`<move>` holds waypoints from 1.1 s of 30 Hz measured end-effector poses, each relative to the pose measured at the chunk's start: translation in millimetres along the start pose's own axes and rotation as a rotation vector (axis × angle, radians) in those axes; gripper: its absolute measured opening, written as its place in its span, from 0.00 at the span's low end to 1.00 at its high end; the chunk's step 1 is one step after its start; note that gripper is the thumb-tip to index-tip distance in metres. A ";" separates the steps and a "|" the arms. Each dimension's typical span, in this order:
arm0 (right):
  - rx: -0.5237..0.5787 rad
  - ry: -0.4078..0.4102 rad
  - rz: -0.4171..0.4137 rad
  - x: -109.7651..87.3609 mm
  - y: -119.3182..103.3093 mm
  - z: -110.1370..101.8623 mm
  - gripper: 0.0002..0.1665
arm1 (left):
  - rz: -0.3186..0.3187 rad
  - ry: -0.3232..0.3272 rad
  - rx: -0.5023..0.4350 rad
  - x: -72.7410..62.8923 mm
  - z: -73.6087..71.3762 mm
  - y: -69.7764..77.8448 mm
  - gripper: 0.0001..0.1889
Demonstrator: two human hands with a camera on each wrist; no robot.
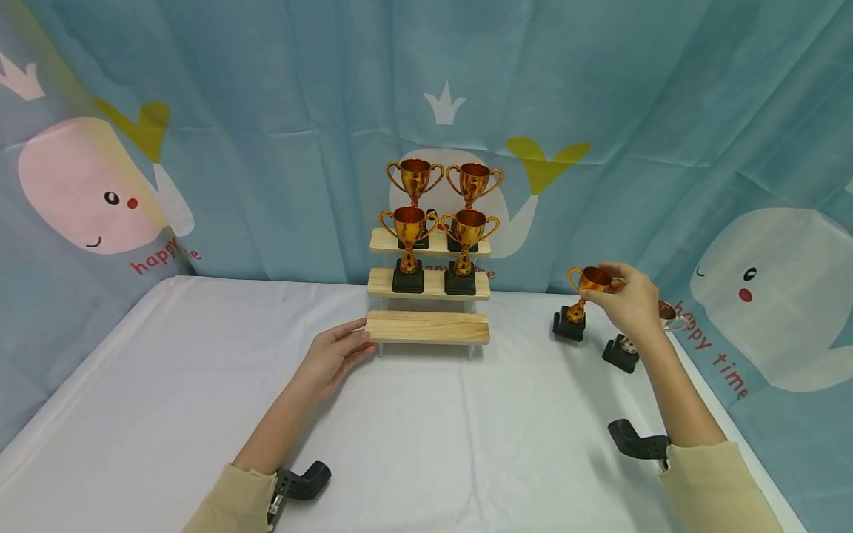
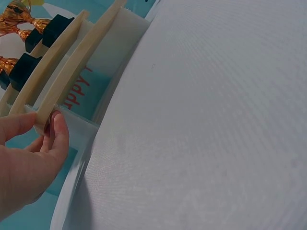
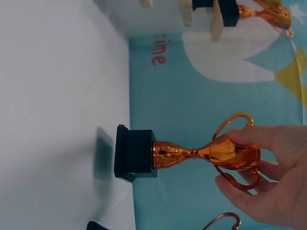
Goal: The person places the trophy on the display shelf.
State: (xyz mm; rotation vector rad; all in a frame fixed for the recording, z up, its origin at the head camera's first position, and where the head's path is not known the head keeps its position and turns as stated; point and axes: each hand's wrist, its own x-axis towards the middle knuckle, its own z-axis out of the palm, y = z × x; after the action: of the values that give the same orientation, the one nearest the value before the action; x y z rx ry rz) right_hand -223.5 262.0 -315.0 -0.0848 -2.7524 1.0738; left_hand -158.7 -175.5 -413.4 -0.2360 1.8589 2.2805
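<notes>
A three-tier wooden display stand (image 1: 426, 327) stands against the curtain, with gold trophies on its top and middle tiers. My left hand (image 1: 336, 359) pinches the left end of the bottom tier (image 2: 76, 67), thumb on one face and fingers on the other. On the right, my right hand (image 1: 629, 300) grips a gold trophy (image 3: 182, 155) by its cup, around one side near the handle. The trophy's black base (image 3: 135, 152) hangs just off the white cloth, apart from its shadow. Behind my right wrist, another trophy (image 1: 621, 355) is partly hidden; its black base and part of its cup show.
White cloth (image 1: 413, 444) covers the table. A blue curtain (image 1: 266, 185) with printed whales hangs along the back and sides. The middle tier holds two trophies (image 1: 408, 255) in front of two more (image 1: 474, 181) on the top tier. Black wrist-worn devices (image 1: 303, 483) jut out from both sleeves.
</notes>
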 end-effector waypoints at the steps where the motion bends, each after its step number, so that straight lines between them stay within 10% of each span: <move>1: 0.001 -0.003 -0.001 -0.4 -1.0 -0.2 0.39 | 0.001 -0.002 -0.001 0.1 -0.1 0.0 0.29; 33: 0.054 -0.050 -0.161 -22.5 -52.3 2.9 0.38 | 0.008 -0.005 -0.003 -0.4 0.0 0.7 0.29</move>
State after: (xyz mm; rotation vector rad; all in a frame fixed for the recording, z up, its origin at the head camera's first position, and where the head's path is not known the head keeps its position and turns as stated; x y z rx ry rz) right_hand -201.3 218.8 -285.1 0.1697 -2.7165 1.1193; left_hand -158.5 -175.6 -412.6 -0.2231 1.8580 2.2872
